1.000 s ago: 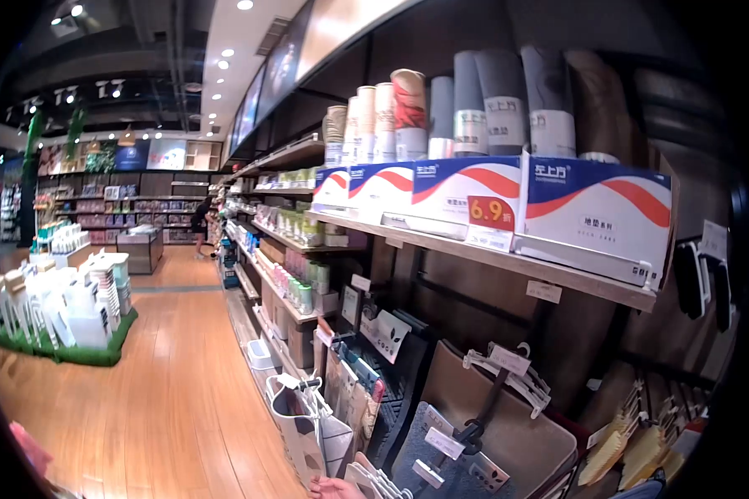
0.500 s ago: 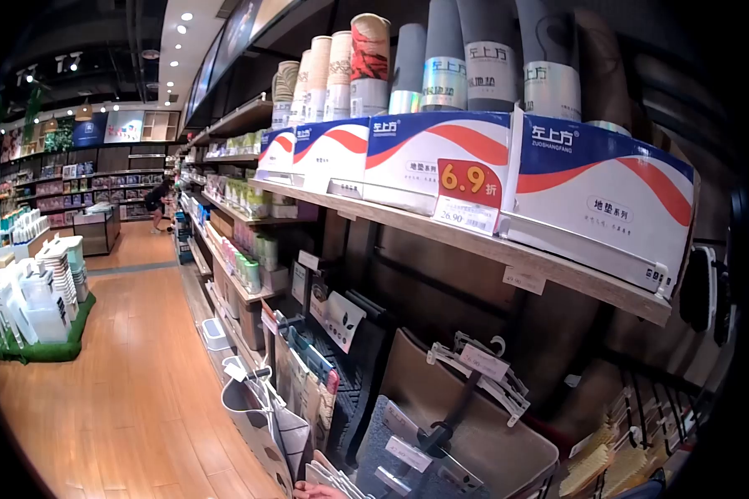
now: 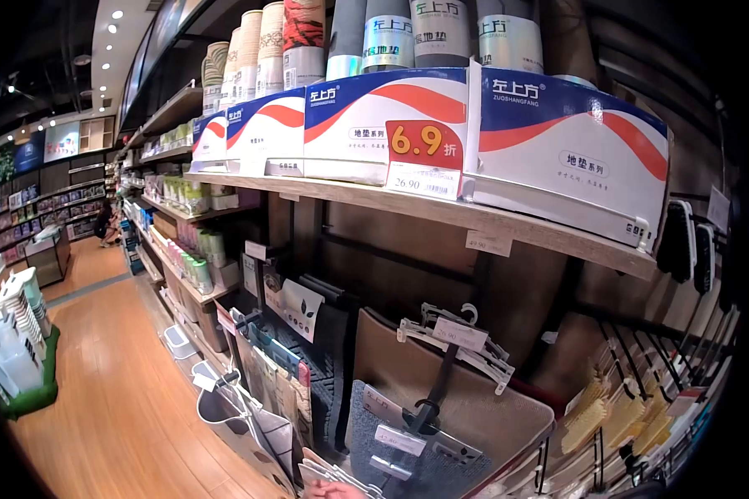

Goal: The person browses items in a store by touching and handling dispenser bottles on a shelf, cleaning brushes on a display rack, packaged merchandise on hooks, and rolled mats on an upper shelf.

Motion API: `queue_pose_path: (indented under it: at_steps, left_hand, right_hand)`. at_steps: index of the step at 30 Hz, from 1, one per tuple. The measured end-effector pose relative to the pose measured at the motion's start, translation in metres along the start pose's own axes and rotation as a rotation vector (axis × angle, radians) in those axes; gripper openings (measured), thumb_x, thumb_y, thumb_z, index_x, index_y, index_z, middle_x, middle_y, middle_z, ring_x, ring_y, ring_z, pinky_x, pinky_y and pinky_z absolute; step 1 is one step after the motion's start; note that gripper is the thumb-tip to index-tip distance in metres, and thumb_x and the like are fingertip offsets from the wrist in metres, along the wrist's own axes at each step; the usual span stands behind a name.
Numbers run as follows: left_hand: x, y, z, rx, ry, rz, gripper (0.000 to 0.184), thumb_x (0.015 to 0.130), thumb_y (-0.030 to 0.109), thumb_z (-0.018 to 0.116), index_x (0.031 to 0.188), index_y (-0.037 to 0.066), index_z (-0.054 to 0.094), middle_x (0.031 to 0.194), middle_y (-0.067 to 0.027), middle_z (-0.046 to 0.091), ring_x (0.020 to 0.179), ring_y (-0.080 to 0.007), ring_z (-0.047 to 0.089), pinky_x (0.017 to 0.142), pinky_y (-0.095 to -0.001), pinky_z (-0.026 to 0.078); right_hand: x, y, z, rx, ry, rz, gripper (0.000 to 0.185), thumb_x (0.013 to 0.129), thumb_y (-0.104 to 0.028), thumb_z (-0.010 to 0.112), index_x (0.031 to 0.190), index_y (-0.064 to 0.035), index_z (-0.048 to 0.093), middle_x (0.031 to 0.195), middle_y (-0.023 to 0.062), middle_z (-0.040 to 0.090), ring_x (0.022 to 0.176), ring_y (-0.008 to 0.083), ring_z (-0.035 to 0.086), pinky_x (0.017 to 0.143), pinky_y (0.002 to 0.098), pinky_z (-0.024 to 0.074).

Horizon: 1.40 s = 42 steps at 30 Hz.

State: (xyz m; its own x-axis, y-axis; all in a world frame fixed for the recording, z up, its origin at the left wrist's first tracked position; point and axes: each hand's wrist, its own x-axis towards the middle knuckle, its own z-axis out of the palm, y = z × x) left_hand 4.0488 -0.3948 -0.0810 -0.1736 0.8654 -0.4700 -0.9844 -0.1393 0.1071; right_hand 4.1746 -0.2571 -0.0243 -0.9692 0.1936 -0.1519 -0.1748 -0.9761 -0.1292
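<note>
Only a small part of my left hand (image 3: 334, 491) shows at the bottom edge, with its fingers mostly cut off. It is close to a bundle of thin, pale-edged hanging mats (image 3: 324, 470); whether it touches or grips them I cannot tell. My right hand is out of view. To the right of the hand hang a blue-grey mat (image 3: 370, 445) and a larger brown mat (image 3: 508, 416). A white clip hanger (image 3: 466, 341) with a price tag is above them. A grey bag-like item (image 3: 233, 412) hangs to the left.
A wooden shelf (image 3: 558, 237) juts out overhead, bearing printed boxes (image 3: 566, 154) of rolled mats. Brushes (image 3: 632, 407) hang at the lower right. The wooden floor aisle (image 3: 116, 366) runs along the left beside a green-based display (image 3: 37, 387). A person (image 3: 106, 224) is far down the aisle.
My view has turned right and slightly down, so shelf and boxes have shifted left and up in it. The hand stays at the bottom edge, a little further right in view.
</note>
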Motion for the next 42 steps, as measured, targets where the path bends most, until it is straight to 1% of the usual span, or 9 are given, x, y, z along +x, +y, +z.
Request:
queue_pose_path:
  at_steps: [5, 10, 14, 20, 24, 27, 32, 36, 42]
  left_hand:
    - [-0.015, 0.065, 0.084, -0.003, -0.198, 0.062, 0.007, 0.086, 0.015, 0.051, 0.087, 0.009, 0.051, 0.067, 0.0002, 0.038, 0.060, -0.0136, 0.034, 0.059, -0.0274, 0.033]
    - [-0.070, 0.154, 0.167, 0.235, -0.694, 0.151, 0.029, 0.090, 0.027, 0.040, 0.089, 0.002, 0.054, 0.064, -0.0037, 0.051, 0.060, -0.0150, 0.045, 0.056, -0.0315, 0.039]
    - [-0.121, 0.266, 0.220, 1.176, -0.869, 0.359, 0.027, 0.090, 0.025, 0.044, 0.098, 0.002, 0.055, 0.070, -0.0048, 0.055, 0.065, -0.0164, 0.052, 0.064, -0.0321, 0.044]
    - [-0.216, 0.389, 0.328, 2.320, -0.539, 0.222, 0.031, 0.099, 0.015, 0.039, 0.125, 0.000, 0.047, 0.098, -0.0106, 0.064, 0.096, -0.0146, 0.061, 0.083, -0.0299, 0.048]
    - [-0.260, 0.432, 0.384, 2.595, -0.322, -0.059, 0.041, 0.100, 0.021, 0.040, 0.136, 0.003, 0.039, 0.113, -0.0112, 0.064, 0.107, -0.0185, 0.060, 0.092, -0.0307, 0.047]
    - [-0.276, 0.442, 0.430, 2.684, -0.264, 0.192, 0.042, 0.099, 0.021, 0.040, 0.135, -0.002, 0.040, 0.111, -0.0138, 0.066, 0.107, -0.0217, 0.062, 0.090, -0.0317, 0.048]
    - [-0.258, 0.450, 0.483, 2.346, -0.914, 0.559, 0.042, 0.096, 0.024, 0.051, 0.128, -0.003, 0.047, 0.097, -0.0180, 0.068, 0.094, -0.0265, 0.067, 0.081, -0.0359, 0.056]
    - [-0.210, 0.430, 0.519, 1.653, -1.543, 0.954, 0.034, 0.092, 0.026, 0.056, 0.116, 0.001, 0.053, 0.078, -0.0057, 0.064, 0.076, -0.0156, 0.065, 0.077, -0.0321, 0.055]
    - [-0.107, 0.388, 0.571, 1.228, -1.515, 0.906, 0.034, 0.088, 0.020, 0.049, 0.117, 0.003, 0.052, 0.099, -0.0055, 0.059, 0.096, -0.0145, 0.059, 0.086, -0.0338, 0.050]
  right_hand:
    - [0.013, -0.011, 0.026, -0.018, -0.035, -0.068, 0.011, 0.081, -0.008, 0.055, 0.091, -0.0063, 0.053, 0.076, 0.0051, 0.050, 0.068, 0.0166, 0.047, 0.064, 0.0310, 0.0411]
    - [0.011, -0.071, 0.091, -0.716, -0.371, -0.350, 0.020, 0.086, -0.007, 0.054, 0.103, 0.0017, 0.050, 0.087, 0.0097, 0.057, 0.081, 0.0159, 0.058, 0.075, 0.0285, 0.0478]
    - [-0.020, -0.087, 0.220, -1.304, -0.403, -0.861, 0.018, 0.084, -0.018, 0.060, 0.088, -0.0009, 0.055, 0.075, 0.0082, 0.058, 0.063, 0.0122, 0.056, 0.064, 0.0253, 0.0486]
    - [-0.007, -0.076, 0.385, -1.609, -0.449, -1.293, 0.015, 0.082, -0.016, 0.054, 0.085, -0.0019, 0.053, 0.068, 0.0034, 0.051, 0.062, 0.0100, 0.051, 0.066, 0.0252, 0.0461]
    - [0.011, -0.040, 0.463, -1.880, -0.330, -1.463, 0.012, 0.085, -0.012, 0.047, 0.090, -0.0021, 0.053, 0.069, 0.0004, 0.047, 0.064, 0.0076, 0.049, 0.068, 0.0231, 0.0450]
    - [0.023, -0.006, 0.507, -2.135, -0.269, -1.579, 0.016, 0.083, -0.008, 0.043, 0.085, -0.0005, 0.058, 0.072, 0.0032, 0.053, 0.068, 0.0087, 0.052, 0.065, 0.0220, 0.0426]
    - [0.052, 0.021, 0.551, -2.485, -0.138, -1.805, 0.016, 0.082, -0.007, 0.047, 0.084, 0.0012, 0.060, 0.071, 0.0034, 0.056, 0.067, 0.0080, 0.053, 0.058, 0.0225, 0.0409]
    - [0.065, 0.034, 0.573, -2.778, 0.243, -1.976, 0.015, 0.082, -0.008, 0.049, 0.084, 0.0012, 0.060, 0.068, 0.0091, 0.059, 0.064, 0.0115, 0.057, 0.056, 0.0247, 0.0434]
    - [0.099, -0.032, 0.591, -2.826, 0.524, -2.257, 0.015, 0.081, -0.010, 0.049, 0.087, -0.0005, 0.058, 0.081, 0.0108, 0.060, 0.066, 0.0171, 0.059, 0.060, 0.0301, 0.0488]
